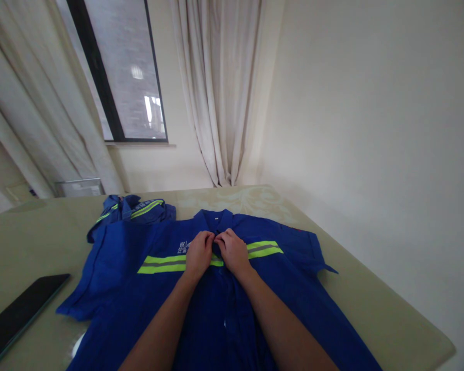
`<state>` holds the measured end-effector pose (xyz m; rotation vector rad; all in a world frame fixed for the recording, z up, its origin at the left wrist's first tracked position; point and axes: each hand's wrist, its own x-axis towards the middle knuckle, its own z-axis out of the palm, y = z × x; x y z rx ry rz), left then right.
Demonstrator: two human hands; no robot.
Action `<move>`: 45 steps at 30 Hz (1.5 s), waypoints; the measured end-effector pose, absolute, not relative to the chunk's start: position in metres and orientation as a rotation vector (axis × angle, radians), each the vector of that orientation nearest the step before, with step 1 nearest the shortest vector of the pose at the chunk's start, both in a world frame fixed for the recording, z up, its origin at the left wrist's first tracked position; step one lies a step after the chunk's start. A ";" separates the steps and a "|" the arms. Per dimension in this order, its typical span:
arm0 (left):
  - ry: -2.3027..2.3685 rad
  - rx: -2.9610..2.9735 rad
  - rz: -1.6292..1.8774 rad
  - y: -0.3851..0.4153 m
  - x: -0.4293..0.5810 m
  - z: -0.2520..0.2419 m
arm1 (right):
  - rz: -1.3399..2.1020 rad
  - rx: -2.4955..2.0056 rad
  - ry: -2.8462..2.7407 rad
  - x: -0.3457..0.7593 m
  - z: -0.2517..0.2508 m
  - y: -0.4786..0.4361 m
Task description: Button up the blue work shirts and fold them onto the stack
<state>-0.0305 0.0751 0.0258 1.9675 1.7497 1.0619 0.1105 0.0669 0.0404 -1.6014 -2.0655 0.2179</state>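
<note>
On a smooth tabletop (379, 319), left hand (199, 253) and right hand (234, 251) pinch a blue, yellow-striped cloth shirt (212, 301).

My right hand (234, 252) has room over the shirt (212, 309) out to the wall (371, 154), while leftward the bundle (150, 212) at the back and the black slab (23, 313) nearer me obstruct my left hand (199, 253).
</note>
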 end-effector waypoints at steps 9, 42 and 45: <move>1.756 2.048 0.897 0.070 -0.029 0.029 | 0.414 -1.472 -1.664 0.123 0.029 0.085; 1.637 2.436 0.449 -0.031 0.009 0.030 | 0.555 -1.416 -1.771 0.166 0.027 0.113; 1.735 2.227 0.577 -0.016 0.001 0.036 | 0.508 -1.458 -1.776 0.209 0.036 0.101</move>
